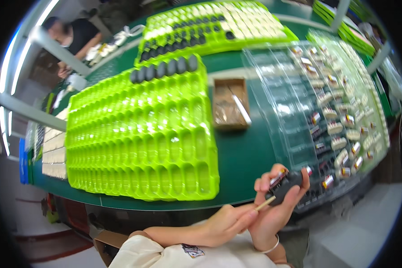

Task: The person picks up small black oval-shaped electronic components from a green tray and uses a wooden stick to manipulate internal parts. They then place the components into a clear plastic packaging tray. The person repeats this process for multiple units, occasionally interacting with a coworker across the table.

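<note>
My right hand (279,210), with a white band at its wrist, is closed around a dark oval casing (286,185). Something small with red and silver on it shows at the casing's edge, too blurred to name. Between the fingers of my left hand (232,221) is a thin wooden stick (265,203), its far end against the lower left side of the casing. Both hands are close together in front of the table's near edge. Beside the right hand lies a clear plastic tray (295,145) bearing many small white and dark parts, several with red and silver pieces.
A bright green moulded tray (143,129) fills the left of the green table (241,156), with several dark oval pieces (165,69) along its far row. Another green tray (290,35) of white and dark pieces lies behind. A small brown box (225,123) holds a white pen-like tool (241,109). A person (78,38) sits far left.
</note>
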The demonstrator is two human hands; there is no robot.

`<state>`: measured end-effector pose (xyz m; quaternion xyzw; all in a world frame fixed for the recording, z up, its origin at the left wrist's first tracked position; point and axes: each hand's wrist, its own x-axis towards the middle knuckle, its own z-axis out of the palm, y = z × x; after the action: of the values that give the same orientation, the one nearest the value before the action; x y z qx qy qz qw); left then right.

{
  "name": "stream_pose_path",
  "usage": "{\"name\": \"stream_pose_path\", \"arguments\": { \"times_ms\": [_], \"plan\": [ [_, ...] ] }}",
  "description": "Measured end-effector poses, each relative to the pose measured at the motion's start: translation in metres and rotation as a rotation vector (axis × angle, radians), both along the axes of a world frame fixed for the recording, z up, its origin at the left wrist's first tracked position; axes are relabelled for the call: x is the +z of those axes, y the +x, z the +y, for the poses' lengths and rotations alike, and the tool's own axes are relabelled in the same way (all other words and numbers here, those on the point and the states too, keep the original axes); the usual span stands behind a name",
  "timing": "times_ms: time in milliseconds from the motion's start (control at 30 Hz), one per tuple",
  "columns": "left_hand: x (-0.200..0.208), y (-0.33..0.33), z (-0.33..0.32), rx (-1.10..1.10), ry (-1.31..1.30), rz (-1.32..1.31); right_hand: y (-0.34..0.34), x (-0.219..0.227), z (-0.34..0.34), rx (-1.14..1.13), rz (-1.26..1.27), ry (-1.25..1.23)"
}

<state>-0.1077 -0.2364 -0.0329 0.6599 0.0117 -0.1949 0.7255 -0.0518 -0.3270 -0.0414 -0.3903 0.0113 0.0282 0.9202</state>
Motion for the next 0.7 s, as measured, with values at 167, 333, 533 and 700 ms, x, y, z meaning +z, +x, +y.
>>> {"name": "stream_pose_path", "arguments": {
  "times_ms": [167, 333, 533, 700],
  "plan": [
    [-0.005, 0.002, 0.001, 0.035, -0.055, -0.013, 0.004, -0.002, 0.004, 0.009, -0.020, -0.063],
    [-0.009, -0.001, 0.002, 0.093, -0.129, -0.026, 0.003, -0.002, 0.010, 0.004, 0.013, -0.084],
    [-0.015, -0.002, 0.001, 0.172, -0.068, -0.101, 0.003, 0.001, 0.021, 0.005, 0.064, -0.060],
    [-0.029, -0.007, -0.001, 0.129, 0.036, -0.096, 0.004, 0.004, 0.023, -0.028, 0.121, -0.140]
  ]
}}
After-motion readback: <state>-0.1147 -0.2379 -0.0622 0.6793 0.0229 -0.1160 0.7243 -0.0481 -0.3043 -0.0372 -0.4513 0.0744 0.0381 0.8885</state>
